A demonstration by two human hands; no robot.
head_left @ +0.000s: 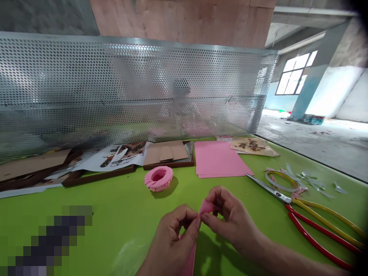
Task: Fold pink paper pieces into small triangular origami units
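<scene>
Both hands meet over the front of the green table, pinching one pink paper strip [206, 207]. My left hand [176, 234] is closed on it, and the strip's lower part hangs below the palm toward me. My right hand [230, 216] grips the strip's upper end between thumb and fingers, where the paper is bent. Some of the strip is hidden by the fingers. Beyond the hands sits a ring of folded pink paper [158, 179]. Farther back to the right lies a stack of pink paper sheets [220, 159].
Large scissors [290, 201] with red and yellow handles lie on the right, near a tape roll [281, 180] and clear tape scraps [316, 180]. Brown frames [99, 176], cardboard [166, 150] and printed pictures line the back. A perforated metal screen [138, 88] stands behind the table [120, 214].
</scene>
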